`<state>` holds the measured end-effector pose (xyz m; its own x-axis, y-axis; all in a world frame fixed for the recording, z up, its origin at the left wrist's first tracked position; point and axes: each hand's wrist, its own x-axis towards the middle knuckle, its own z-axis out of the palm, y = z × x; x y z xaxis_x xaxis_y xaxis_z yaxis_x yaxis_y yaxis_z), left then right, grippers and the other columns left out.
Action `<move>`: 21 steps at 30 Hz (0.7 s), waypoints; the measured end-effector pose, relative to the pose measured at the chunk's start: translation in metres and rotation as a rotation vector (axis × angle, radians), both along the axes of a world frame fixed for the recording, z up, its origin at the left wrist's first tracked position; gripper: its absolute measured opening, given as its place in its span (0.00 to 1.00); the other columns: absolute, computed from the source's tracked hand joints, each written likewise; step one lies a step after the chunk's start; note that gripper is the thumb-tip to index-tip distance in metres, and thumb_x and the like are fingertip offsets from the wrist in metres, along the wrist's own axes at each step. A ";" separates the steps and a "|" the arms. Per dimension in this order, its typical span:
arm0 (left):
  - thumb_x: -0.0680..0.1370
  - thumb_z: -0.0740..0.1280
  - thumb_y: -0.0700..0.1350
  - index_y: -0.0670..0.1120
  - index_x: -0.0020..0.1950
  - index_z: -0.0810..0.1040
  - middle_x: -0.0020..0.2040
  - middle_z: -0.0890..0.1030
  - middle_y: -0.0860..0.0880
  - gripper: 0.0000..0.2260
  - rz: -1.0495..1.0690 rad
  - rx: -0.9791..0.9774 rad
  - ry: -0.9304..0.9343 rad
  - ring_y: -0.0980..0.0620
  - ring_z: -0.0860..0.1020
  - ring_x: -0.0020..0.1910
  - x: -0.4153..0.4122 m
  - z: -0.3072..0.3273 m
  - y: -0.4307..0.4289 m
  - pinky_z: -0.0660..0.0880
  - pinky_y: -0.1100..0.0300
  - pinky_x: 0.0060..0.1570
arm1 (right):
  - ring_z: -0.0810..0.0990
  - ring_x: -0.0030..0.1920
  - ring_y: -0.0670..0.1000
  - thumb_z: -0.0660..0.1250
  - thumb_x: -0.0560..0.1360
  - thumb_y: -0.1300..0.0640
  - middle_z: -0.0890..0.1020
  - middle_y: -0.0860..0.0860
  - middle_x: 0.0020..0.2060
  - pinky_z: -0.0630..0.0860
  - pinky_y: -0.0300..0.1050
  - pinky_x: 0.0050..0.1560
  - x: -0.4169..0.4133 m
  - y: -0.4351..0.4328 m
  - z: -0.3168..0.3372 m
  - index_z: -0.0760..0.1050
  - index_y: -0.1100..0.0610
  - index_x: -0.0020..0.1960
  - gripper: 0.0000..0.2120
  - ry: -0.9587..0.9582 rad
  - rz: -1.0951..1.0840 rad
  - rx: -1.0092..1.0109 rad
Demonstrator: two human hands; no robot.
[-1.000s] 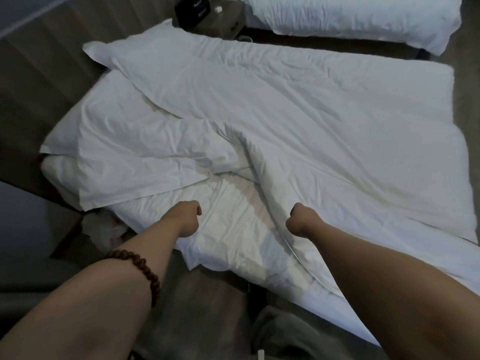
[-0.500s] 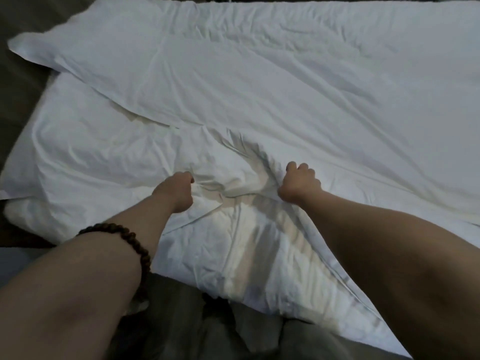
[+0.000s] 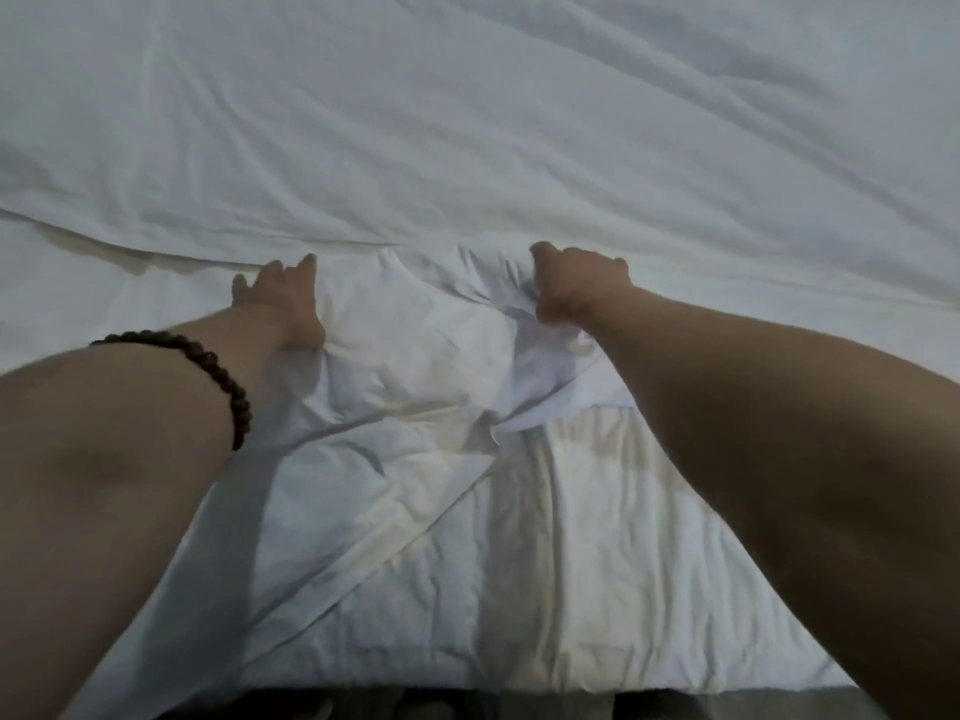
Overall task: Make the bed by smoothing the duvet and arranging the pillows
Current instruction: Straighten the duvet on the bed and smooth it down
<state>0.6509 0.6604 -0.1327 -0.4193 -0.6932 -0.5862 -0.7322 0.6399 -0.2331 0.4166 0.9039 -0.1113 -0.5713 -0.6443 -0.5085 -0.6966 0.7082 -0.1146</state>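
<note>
White duvet (image 3: 519,122) covers the far bed; its near edge lies bunched. Right hand (image 3: 576,283) is fisted on that fold, left hand (image 3: 283,304) rests spread and flat — gripping nothing. Step: smoothing (pillows pending). Next, probably draw the edge taut.

A dark beaded bracelet (image 3: 208,366) circles the forearm at the left of the view. Beyond the near edge of the bed, a strip of dark floor (image 3: 426,706) shows, its details too dim to tell.
</note>
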 end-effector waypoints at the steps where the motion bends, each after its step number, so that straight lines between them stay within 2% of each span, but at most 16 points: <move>1: 0.70 0.72 0.49 0.52 0.81 0.48 0.74 0.68 0.44 0.46 0.003 0.064 0.000 0.41 0.67 0.73 0.005 -0.006 -0.003 0.63 0.44 0.72 | 0.77 0.59 0.60 0.63 0.71 0.53 0.78 0.53 0.58 0.70 0.56 0.58 0.008 0.003 -0.001 0.66 0.49 0.67 0.24 -0.010 0.038 0.038; 3: 0.70 0.73 0.53 0.52 0.80 0.55 0.73 0.71 0.44 0.43 -0.031 0.202 0.012 0.41 0.71 0.70 0.021 -0.012 0.008 0.68 0.48 0.69 | 0.78 0.58 0.60 0.65 0.70 0.52 0.79 0.55 0.58 0.75 0.54 0.58 0.028 0.014 -0.003 0.67 0.49 0.65 0.23 -0.093 0.097 0.128; 5: 0.71 0.72 0.58 0.51 0.78 0.63 0.74 0.71 0.45 0.38 -0.208 0.263 -0.103 0.44 0.71 0.71 0.043 -0.012 0.039 0.69 0.52 0.68 | 0.78 0.54 0.61 0.67 0.70 0.54 0.80 0.58 0.56 0.77 0.53 0.54 0.049 0.027 -0.004 0.64 0.50 0.68 0.28 -0.220 0.077 0.236; 7: 0.75 0.66 0.54 0.50 0.72 0.71 0.68 0.77 0.46 0.26 -0.413 0.223 -0.126 0.46 0.76 0.66 0.069 -0.008 0.076 0.72 0.54 0.65 | 0.78 0.48 0.61 0.72 0.66 0.59 0.79 0.59 0.51 0.78 0.53 0.51 0.067 0.037 0.000 0.61 0.53 0.70 0.36 -0.345 0.070 0.366; 8: 0.75 0.64 0.51 0.49 0.69 0.73 0.63 0.79 0.46 0.22 -0.476 0.210 -0.115 0.46 0.78 0.63 0.082 -0.003 0.094 0.74 0.54 0.61 | 0.79 0.49 0.61 0.76 0.64 0.60 0.79 0.59 0.51 0.78 0.51 0.51 0.074 0.041 0.003 0.59 0.55 0.70 0.40 -0.418 0.063 0.418; 10: 0.74 0.64 0.48 0.50 0.71 0.69 0.60 0.78 0.46 0.24 -0.547 0.218 -0.109 0.45 0.77 0.60 0.106 0.001 0.119 0.74 0.53 0.59 | 0.81 0.50 0.59 0.79 0.65 0.60 0.80 0.58 0.53 0.78 0.47 0.48 0.091 0.050 0.008 0.59 0.58 0.72 0.42 -0.553 0.064 0.509; 12: 0.73 0.64 0.48 0.50 0.75 0.62 0.63 0.76 0.45 0.30 -0.538 0.303 -0.215 0.44 0.74 0.62 0.119 0.001 0.126 0.73 0.51 0.60 | 0.80 0.38 0.53 0.77 0.69 0.59 0.79 0.57 0.43 0.77 0.40 0.33 0.106 0.061 0.006 0.63 0.61 0.70 0.35 -0.610 0.115 0.622; 13: 0.73 0.63 0.49 0.49 0.76 0.60 0.66 0.74 0.44 0.32 -0.466 0.384 -0.269 0.43 0.73 0.64 0.119 0.000 0.126 0.72 0.51 0.62 | 0.78 0.33 0.52 0.76 0.70 0.59 0.78 0.56 0.38 0.76 0.39 0.30 0.114 0.068 -0.001 0.67 0.63 0.68 0.30 -0.637 0.124 0.688; 15: 0.73 0.62 0.48 0.46 0.73 0.65 0.68 0.73 0.42 0.27 -0.236 0.585 -0.307 0.43 0.74 0.64 0.107 0.000 0.117 0.72 0.55 0.60 | 0.78 0.33 0.53 0.73 0.73 0.60 0.77 0.57 0.37 0.78 0.45 0.37 0.129 0.078 -0.013 0.73 0.64 0.60 0.18 -0.724 0.119 0.850; 17: 0.75 0.62 0.39 0.43 0.61 0.77 0.58 0.80 0.43 0.15 0.061 0.758 -0.262 0.47 0.79 0.50 0.085 0.005 0.100 0.75 0.59 0.48 | 0.77 0.35 0.54 0.66 0.77 0.62 0.76 0.57 0.37 0.76 0.47 0.41 0.135 0.073 -0.010 0.74 0.62 0.49 0.03 -0.814 0.159 1.012; 19: 0.78 0.62 0.33 0.39 0.51 0.80 0.44 0.81 0.42 0.09 0.510 0.837 -0.054 0.48 0.80 0.35 0.065 0.007 0.072 0.78 0.59 0.35 | 0.80 0.34 0.53 0.60 0.78 0.64 0.77 0.58 0.39 0.76 0.42 0.38 0.125 0.048 -0.002 0.73 0.63 0.44 0.06 -0.856 0.154 1.002; 21: 0.80 0.62 0.37 0.38 0.47 0.78 0.40 0.81 0.39 0.06 0.904 0.688 0.318 0.45 0.80 0.32 0.049 0.005 0.031 0.80 0.56 0.32 | 0.80 0.27 0.50 0.58 0.77 0.64 0.79 0.56 0.36 0.75 0.36 0.31 0.105 0.010 0.002 0.75 0.64 0.43 0.08 -0.836 0.031 0.764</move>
<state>0.6999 0.6910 -0.1280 -0.1327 -0.3924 -0.9102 -0.9468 -0.2214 0.2334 0.5219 0.9139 -0.1089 0.1428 -0.0094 -0.9897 -0.6231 0.7760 -0.0973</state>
